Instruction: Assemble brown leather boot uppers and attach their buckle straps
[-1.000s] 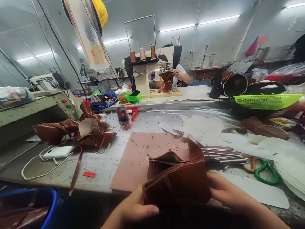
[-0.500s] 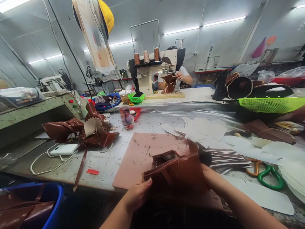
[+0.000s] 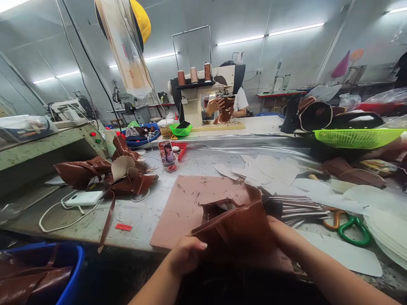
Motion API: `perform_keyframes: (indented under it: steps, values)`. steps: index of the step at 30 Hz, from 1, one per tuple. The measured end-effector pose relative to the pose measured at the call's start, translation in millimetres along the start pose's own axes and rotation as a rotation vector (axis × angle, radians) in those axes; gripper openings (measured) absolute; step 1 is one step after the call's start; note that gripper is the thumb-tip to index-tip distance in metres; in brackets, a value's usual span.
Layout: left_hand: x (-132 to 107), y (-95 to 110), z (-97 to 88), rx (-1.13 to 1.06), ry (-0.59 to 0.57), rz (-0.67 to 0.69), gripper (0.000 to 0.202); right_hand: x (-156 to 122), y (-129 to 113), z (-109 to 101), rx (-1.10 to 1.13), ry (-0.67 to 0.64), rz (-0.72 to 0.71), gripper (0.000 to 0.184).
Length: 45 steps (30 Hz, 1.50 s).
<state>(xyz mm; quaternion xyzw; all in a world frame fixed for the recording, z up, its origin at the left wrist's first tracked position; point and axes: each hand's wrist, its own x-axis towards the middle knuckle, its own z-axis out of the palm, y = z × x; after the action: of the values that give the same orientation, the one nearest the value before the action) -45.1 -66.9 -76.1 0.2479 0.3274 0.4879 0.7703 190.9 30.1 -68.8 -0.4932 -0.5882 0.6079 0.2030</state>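
Note:
A brown leather boot upper (image 3: 237, 228) is stretched between my two hands at the near edge of the bench, its opening facing away from me. My left hand (image 3: 187, 254) pinches its near left corner, thumb on top and fingers curled underneath. Against the right side of the leather, my right hand (image 3: 280, 233) grips it, with most of its fingers hidden behind the piece. Under and beyond the upper lies a pink cutting board (image 3: 181, 203), scuffed with dark marks. Brown-and-white striped strips (image 3: 299, 207) lie just right of the upper.
Green-handled scissors (image 3: 354, 231) and white paper pieces (image 3: 263, 169) lie to the right. More brown leather uppers (image 3: 133, 182), a white power bank (image 3: 84, 198) and a propped phone (image 3: 167, 152) are leftward. A blue tub (image 3: 74, 275) stands low left. Opposite, a co-worker sews at a machine (image 3: 193, 103).
The view has shifted slightly. My hands keep their hold on the upper, with the left thumb a little farther right. The co-worker's hand has moved left of the leather at the machine.

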Motion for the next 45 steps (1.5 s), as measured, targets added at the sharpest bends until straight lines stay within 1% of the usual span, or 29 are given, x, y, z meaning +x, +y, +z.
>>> perform_keyframes:
  steps: [2, 4, 6, 8, 10, 12, 13, 16, 18, 20, 22, 25, 27, 30, 33, 37, 39, 45]
  values:
    - [0, -1, -1.3, -0.018, -0.024, -0.006, 0.035, 1, 0, 2, 0.146, 0.01, 0.044, 0.026]
    - [1, -1, -2.2, -0.026, -0.059, 0.009, 0.033, -4, -5, 4, 0.257, -0.029, 0.03, 0.028]
    - [2, -2, -2.6, -0.03, -0.087, 0.034, 0.034, -10, -11, 5, 0.315, -0.058, 0.005, 0.032]
    - [3, -3, -4.0, -0.044, -0.097, 0.047, 0.035, -14, -14, 7, 0.343, -0.05, -0.001, 0.036]
    - [4, -5, -7.2, -0.064, -0.098, 0.035, 0.034, -14, -14, 6, 0.277, -0.056, -0.032, 0.039]
    - [4, -7, -11.9, -0.078, -0.096, 0.016, 0.032, -11, -13, 3, 0.153, -0.08, -0.065, 0.038]
    - [5, -7, -14.3, -0.086, -0.099, 0.008, 0.031, -10, -13, 0, 0.094, -0.114, -0.077, 0.035]
    - [7, -5, -18.6, -0.112, -0.127, -0.006, 0.03, -10, -16, -10, -0.023, -0.28, -0.15, 0.023]
    - [8, -3, -17.5, -0.116, -0.161, -0.007, 0.031, -12, -18, -15, -0.043, -0.343, -0.243, 0.025]
    - [10, 0, -13.5, -0.111, -0.192, 0.007, 0.033, -14, -19, -16, 0.0, -0.312, -0.311, 0.029]
    - [11, 2, -8.7, -0.105, -0.221, 0.033, 0.034, -13, -16, -15, 0.008, -0.297, -0.335, 0.031]
    - [12, 4, -4.5, -0.103, -0.268, 0.044, 0.036, -10, -12, -16, -0.066, -0.319, -0.315, 0.028]
    - [12, 5, -5.0, -0.111, -0.305, 0.034, 0.036, -9, -12, -19, -0.089, -0.296, -0.306, 0.025]
    - [12, 4, -8.6, -0.133, -0.339, 0.044, 0.038, -9, -14, -23, -0.083, -0.261, -0.311, 0.019]
    - [13, 3, -10.9, -0.159, -0.383, 0.061, 0.041, -10, -18, -27, -0.096, -0.28, -0.306, 0.012]
    - [14, 4, -7.7, -0.215, -0.474, 0.082, 0.043, -13, -22, -28, -0.127, -0.24, -0.286, 0.006]
    - [14, 4, -4.9, -0.241, -0.508, 0.089, 0.044, -17, -25, -29, -0.116, -0.241, -0.276, 0.008]
    - [14, 5, 0.5, -0.236, -0.578, 0.092, 0.049, -31, -32, -26, -0.03, -0.319, -0.24, 0.018]
